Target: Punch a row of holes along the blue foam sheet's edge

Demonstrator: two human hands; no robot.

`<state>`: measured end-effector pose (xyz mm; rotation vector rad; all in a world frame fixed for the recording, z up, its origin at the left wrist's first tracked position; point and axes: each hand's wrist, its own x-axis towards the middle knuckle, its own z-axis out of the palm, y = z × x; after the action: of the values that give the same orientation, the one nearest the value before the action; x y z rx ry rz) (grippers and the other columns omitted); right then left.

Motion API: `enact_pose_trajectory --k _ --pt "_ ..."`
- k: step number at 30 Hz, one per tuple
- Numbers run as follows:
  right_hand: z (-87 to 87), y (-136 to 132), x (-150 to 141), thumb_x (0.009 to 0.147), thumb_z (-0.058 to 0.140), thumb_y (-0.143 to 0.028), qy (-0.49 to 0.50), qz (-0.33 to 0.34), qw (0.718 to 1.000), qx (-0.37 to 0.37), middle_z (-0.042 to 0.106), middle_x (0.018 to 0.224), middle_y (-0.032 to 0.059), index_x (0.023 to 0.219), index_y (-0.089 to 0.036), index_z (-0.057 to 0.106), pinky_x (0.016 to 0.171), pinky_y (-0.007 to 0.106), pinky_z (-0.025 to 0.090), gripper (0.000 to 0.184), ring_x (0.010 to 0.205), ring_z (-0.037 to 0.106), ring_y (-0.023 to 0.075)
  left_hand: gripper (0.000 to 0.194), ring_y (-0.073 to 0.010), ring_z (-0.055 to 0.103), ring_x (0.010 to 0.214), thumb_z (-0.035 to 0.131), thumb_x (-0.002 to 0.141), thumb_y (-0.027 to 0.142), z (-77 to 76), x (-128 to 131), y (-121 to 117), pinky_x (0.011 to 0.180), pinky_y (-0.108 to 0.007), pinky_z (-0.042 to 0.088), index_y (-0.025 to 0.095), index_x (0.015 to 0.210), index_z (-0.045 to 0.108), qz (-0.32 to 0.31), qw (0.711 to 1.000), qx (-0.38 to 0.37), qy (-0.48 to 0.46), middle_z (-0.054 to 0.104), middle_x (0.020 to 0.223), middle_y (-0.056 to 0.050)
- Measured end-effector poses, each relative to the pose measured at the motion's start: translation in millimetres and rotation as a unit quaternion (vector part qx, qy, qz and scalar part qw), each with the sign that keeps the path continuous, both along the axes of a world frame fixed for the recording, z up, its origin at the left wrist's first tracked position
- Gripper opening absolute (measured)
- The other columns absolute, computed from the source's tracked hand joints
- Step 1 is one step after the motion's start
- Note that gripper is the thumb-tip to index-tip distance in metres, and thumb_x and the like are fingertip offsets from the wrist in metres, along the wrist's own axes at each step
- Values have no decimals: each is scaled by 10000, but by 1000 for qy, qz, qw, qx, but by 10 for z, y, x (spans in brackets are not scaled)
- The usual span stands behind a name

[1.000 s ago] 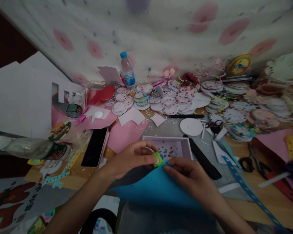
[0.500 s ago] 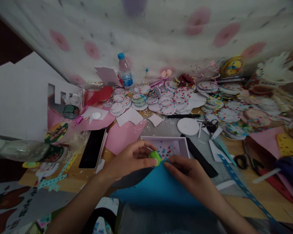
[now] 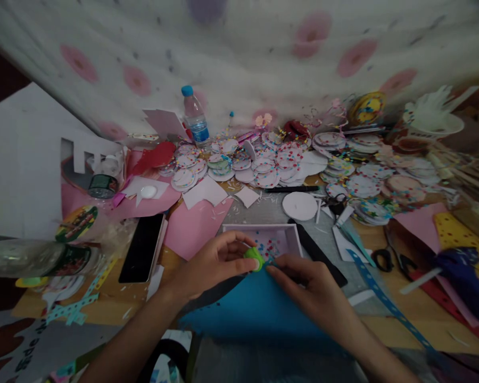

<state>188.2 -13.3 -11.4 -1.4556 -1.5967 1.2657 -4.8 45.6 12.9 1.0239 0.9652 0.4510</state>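
The green tool (image 3: 253, 258) is held above the near side of the surface (image 3: 399, 332), in front of the white box (image 3: 290, 239). The left hand (image 3: 219, 263) is clamped on it, thumb along the near side and fingers curled behind. The right hand (image 3: 305, 274) is pinched on the upper edge of the blue sheet (image 3: 247, 308), its fingertips just beside the tool; whether the sheet's edge sits inside the tool cannot be told. The blue sheet slopes down toward the person below both hands.

Red and blue paper bits (image 3: 269, 247) lie scattered in the box. A long black object (image 3: 325, 261) slants past the box's right side, and a plain white disc (image 3: 299, 206) lies behind it, near a black pen (image 3: 291, 189). To the left, a phone (image 3: 140, 250) lies screen up beside a pink sheet (image 3: 197, 226). To the right are scissors (image 3: 384, 259) and a blue strip (image 3: 391, 307) with a row of holes along it. Toward the back, stacks of discs (image 3: 265, 173) edged with coloured dots spread across the surface, and a bottle (image 3: 197, 122) with a blue cap stands upright at their left end, before a flowered curtain (image 3: 239, 58).
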Motion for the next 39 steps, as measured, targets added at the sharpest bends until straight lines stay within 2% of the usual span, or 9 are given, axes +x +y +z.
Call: enact_pose_trajectory --k 6,11,14,16,22,27,32,39 --pt "9 38 -8 912 469 -356 -12 2 1000 12 480 577 -29 719 -174 581 479 216 297 288 540 429 107 334 -129 591 912 748 745 280 -36 -12 -42 803 -251 450 219 1028 582 -11 999 46 2 628 982 2" --pt "1 26 24 906 490 -368 -10 12 1000 23 534 627 -22 800 -181 598 503 210 341 241 575 465 117 334 -126 601 907 751 740 260 -16 -36 -65 802 -247 462 218 1022 578 31 999 39 -1 637 984 0" --pt "-29 -15 53 917 473 -355 -27 36 999 14 533 626 -21 739 -182 569 528 212 354 266 588 470 118 339 -127 602 908 750 739 254 -13 -70 -83 799 -247 464 217 1024 570 46 998 40 -2 627 996 -2" --pt "-44 -41 58 933 439 -347 -32 51 998 6 517 608 -22 684 -183 539 522 216 344 314 581 463 117 345 -138 603 921 749 739 254 -20 -96 -99 809 -258 466 214 1030 569 32 999 41 6 624 999 -9" --pt "-61 -56 27 944 417 -352 -31 54 998 7 512 628 -22 728 -179 558 541 229 343 310 598 470 124 430 -185 589 1037 754 728 283 -45 -114 -117 895 -303 455 217 1119 588 -7 996 62 64 633 1075 -43" --pt "-67 -42 33 949 412 -348 -39 57 998 10 523 635 -23 738 -182 556 551 233 343 304 601 486 126 385 -192 623 994 749 725 290 -41 -101 -114 899 -324 469 183 1071 617 -17 997 40 60 669 1039 -48" --pt "-37 -25 23 950 410 -332 -49 61 997 12 532 628 -18 733 -184 562 543 230 348 303 603 500 133 374 -208 619 990 751 715 317 -34 -87 -97 895 -348 475 180 1041 630 -30 995 66 72 670 1001 -42" --pt "-46 1 13 946 420 -325 -45 65 997 12 531 617 -15 724 -181 573 536 227 351 305 594 498 130 327 -203 616 960 712 746 346 -19 -74 -93 860 -324 483 184 1022 647 -40 991 90 86 666 986 -38"
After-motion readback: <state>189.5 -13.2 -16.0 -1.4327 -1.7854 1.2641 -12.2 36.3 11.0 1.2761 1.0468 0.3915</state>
